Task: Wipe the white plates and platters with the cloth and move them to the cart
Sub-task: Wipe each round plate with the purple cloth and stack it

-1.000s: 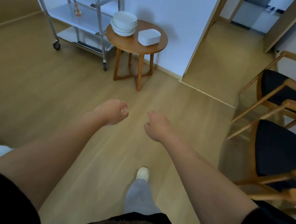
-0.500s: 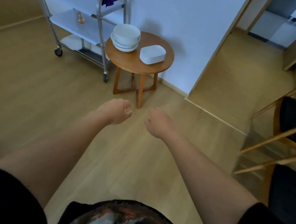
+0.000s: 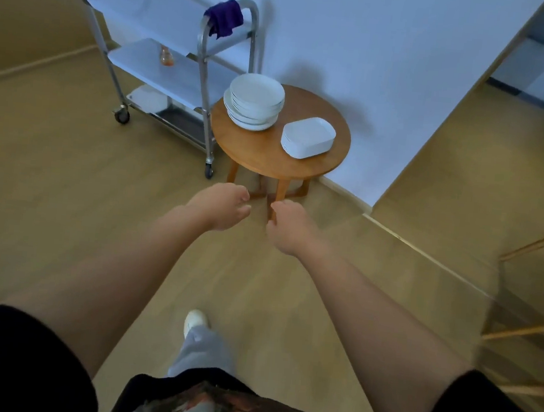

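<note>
Nothing is wiped yet: the round plates (image 3: 255, 101) and square platters (image 3: 307, 137) sit stacked on the tabletop (image 3: 268, 159), the purple cloth (image 3: 224, 18) drapes the cart (image 3: 169, 16) handle. Your left hand (image 3: 222, 206) and right hand (image 3: 287, 225) hang loosely curled, seemingly holding nothing.

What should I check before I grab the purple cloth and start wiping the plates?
1. Purple cloth within view, draped over the cart handle: ok.
2. Left hand free of anything: ok, loosely curled, holding nothing.
3. Right hand free: ok, also holding nothing.
4. Close enough to reach the cloth: not ok, both hands hang over the floor short of the round wooden table.
5. Round plates and rectangular platters stacked steadily on the table: ok.
6. Room on the cart's top shelf: ok, it looks bare.
</note>
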The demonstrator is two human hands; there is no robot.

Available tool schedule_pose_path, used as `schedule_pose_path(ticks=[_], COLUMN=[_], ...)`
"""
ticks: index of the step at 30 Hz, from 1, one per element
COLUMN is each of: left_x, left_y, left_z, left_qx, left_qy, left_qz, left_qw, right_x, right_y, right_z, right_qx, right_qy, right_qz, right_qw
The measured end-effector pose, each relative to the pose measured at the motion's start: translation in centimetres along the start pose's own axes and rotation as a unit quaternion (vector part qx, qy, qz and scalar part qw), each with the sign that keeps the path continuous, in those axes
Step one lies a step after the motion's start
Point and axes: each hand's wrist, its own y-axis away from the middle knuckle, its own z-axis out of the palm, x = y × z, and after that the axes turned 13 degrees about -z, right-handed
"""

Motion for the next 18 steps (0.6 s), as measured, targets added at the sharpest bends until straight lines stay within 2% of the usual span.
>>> schedule_pose_path(ticks=[9, 18], left_x=[-5.8, -9.1], left_y=[-16.4, -28.0], left_z=[-10.0, -14.1], left_qx=[0.001, -0.023], left_qy=[-0.012, 0.004], left_qz=[0.03, 0.049], left_qw=[0.999, 0.999], right_x=[-1.0, -0.1], right_y=[-19.1, -32.0], right_z=[-4.0, -5.8], right_qx=[0.019, 0.023], right_qy=[-0.029, -0.043], right_qz=[0.029, 0.052], right_qw=[0.999, 0.997])
